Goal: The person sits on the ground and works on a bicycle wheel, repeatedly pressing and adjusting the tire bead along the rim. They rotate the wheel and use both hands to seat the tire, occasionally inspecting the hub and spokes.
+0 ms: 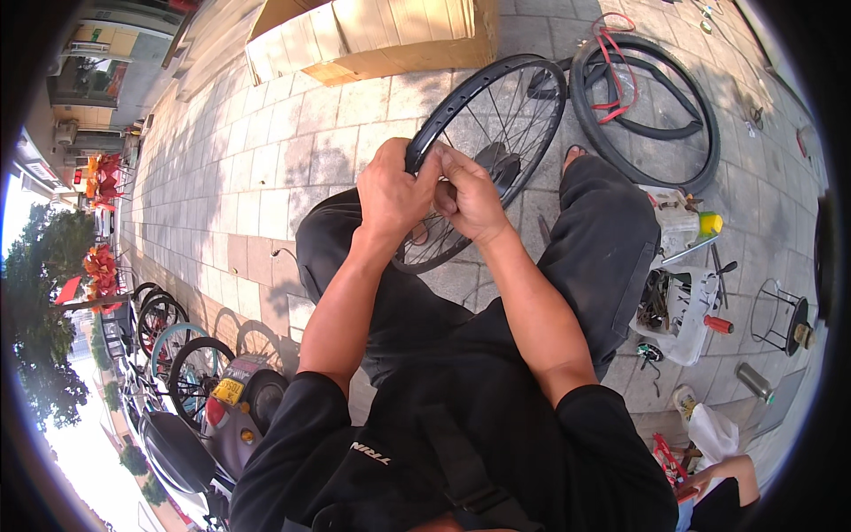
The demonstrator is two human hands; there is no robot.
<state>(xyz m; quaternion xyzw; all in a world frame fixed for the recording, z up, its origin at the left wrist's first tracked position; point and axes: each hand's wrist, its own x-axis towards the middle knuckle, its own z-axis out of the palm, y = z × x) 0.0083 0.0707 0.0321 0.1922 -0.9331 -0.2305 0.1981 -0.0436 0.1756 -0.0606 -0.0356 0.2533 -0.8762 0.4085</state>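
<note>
hands (390, 188) grasping a bicycle wheel (503, 167) by its rim (441, 120), glossy black, thin-spoked, tilted, dark at the middle

Daylight: bright; pale sky (80, 430), far left, burnt out to white, violet fringing at the rim.
Pale grey paving slabs (257, 142): sunlit at upper left, dappled with soft-edged shadows.
Black short-sleeved T-shirt (390, 403): deep dark, lower centre; folds faint.
Black spoked bicycle wheel (503, 168): reasonably sharp, upper centre.
Edges: strong fisheye bending, black corners.
</note>
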